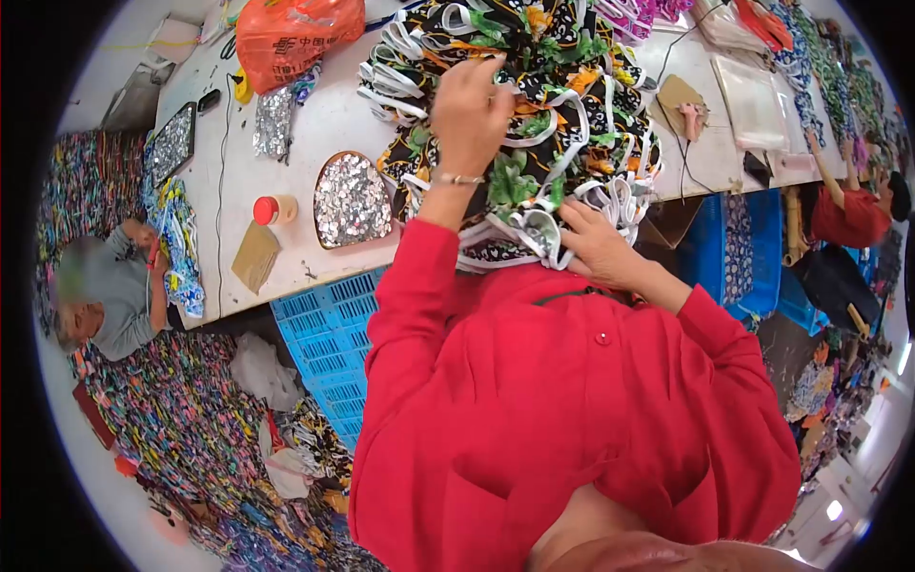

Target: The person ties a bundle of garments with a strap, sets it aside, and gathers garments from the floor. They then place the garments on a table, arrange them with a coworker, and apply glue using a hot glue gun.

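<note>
A heap of black fabric pieces (515, 181) with white edging and green and orange flowers lies on the table's front edge before me. My left hand (469, 116), a bracelet at its wrist, is over the upper part of the heap. Its fingers are bent and drawn together; what they pinch, if anything, is hidden. Lower down, my right hand (602, 246) is closed on a white-edged fabric piece (545, 236) at the near side of the heap. Left of the heap stands a tray of shiny silver discs (353, 202).
On the table (315, 114) are a red-lidded jar (274, 210), an orange plastic bag (295, 43), a pink tool (690, 116) and clear plastic sleeves (751, 103). Blue crates (329, 334) stand below. One co-worker (114, 286) sits left; another (848, 214) is at right.
</note>
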A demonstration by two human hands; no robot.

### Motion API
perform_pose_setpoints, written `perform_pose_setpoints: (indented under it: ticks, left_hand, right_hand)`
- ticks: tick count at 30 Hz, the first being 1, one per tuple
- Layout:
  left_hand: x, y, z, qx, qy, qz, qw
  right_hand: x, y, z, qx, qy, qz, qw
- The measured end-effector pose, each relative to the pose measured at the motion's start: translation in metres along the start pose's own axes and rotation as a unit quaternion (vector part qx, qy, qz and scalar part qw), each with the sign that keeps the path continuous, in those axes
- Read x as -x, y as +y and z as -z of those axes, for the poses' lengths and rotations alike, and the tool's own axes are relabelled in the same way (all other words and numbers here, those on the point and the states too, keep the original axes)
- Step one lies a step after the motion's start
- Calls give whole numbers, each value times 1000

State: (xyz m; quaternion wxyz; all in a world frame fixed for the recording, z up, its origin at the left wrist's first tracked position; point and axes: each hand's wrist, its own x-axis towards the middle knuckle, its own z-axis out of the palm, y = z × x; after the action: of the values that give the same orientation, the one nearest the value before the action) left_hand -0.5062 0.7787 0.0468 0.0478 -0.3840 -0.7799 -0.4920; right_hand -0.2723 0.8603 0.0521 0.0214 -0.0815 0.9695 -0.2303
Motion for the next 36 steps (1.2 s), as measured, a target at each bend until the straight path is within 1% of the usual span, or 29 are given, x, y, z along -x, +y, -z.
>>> perform_pose_setpoints:
  ticks: [1,2,4,5,6,7,8,9,12,13,14,16,17,18,19,21,22,23,24,25,26,27,28,30,32,33,34,35,36]
  left_hand:
    - [-5,4,-19,-58,23,-77,995]
    - [-8,6,-32,-119,47,-157,979]
    - [24,5,-45,-171,-106,-115,973]
    - [47,10,-51,-188,-112,-101,971]
    - [71,25,-48,-205,-121,-86,968]
    - [93,41,-37,-175,-174,-59,967]
    - [109,53,-29,-143,-227,-28,963]
    - [115,59,-27,-149,-231,-18,962]
    - [111,72,-21,-71,-206,8,976]
    - [112,79,-13,-75,-204,18,976]
    - [108,84,0,-24,-263,40,964]
    - [92,94,25,81,-377,79,919]
    - [81,97,31,78,-374,82,920]
    - [70,101,36,12,-269,114,956]
    - [62,107,37,-53,-162,147,974]
    - [27,105,23,-20,-20,122,992]
    - [12,98,10,21,-20,133,991]
    - [1,92,-4,61,-20,148,987]
    - [-9,81,-22,59,-18,149,987]
    - [-12,66,-42,-20,-17,59,998]
    - [-6,55,-56,-99,-16,-29,995]
    - [9,46,-64,-101,-16,-24,994]
    - [25,35,-73,-141,-30,-69,987]
    - [46,23,-87,-212,-59,-160,962]
    - [43,24,-81,-180,-87,-156,967]
    - [43,27,-71,-156,-113,-145,971]
    - [35,27,-66,-136,-132,-139,972]
    - [20,28,-62,-139,-127,-145,971]
    - [8,34,-59,-124,-153,-82,977]
  right_hand:
    - [1,1,6,8,-36,40,999]
    - [-2,5,15,6,-35,49,998]
    - [-5,14,41,-120,-76,89,986]
    - [-10,24,58,-178,-95,112,973]
    - [-15,33,81,-220,-103,26,970]
    - [-17,42,97,-265,-115,-63,955]
    - [-28,57,101,-239,-8,-47,970]
    - [-42,74,101,-210,98,-32,972]
    - [-89,108,81,-197,122,-50,972]
    - [-98,112,51,-103,146,-6,984]
    - [-103,116,27,-9,172,38,984]
    - [-68,84,9,157,145,118,970]
    - [-51,67,13,150,120,116,975]
    - [-41,55,19,141,94,109,979]
    - [-37,53,23,137,89,108,981]
    - [-34,49,37,73,-41,119,989]
    - [-37,50,50,46,-102,126,986]
    - [-41,51,70,45,-102,130,985]
    - [-47,55,97,36,-86,70,993]
    - [-52,60,116,27,-70,8,997]
    - [-53,69,124,24,-72,11,997]
    - [-56,81,131,9,-9,23,1000]
    - [-64,95,133,-6,56,34,998]
    - [-105,146,102,-89,104,156,978]
    - [-156,240,48,15,217,71,973]
    - [-162,254,54,-226,201,-42,952]
    - [-173,270,60,-448,174,-145,865]
    - [-181,269,72,-445,178,-139,867]
    - [-180,257,84,-419,169,-172,875]
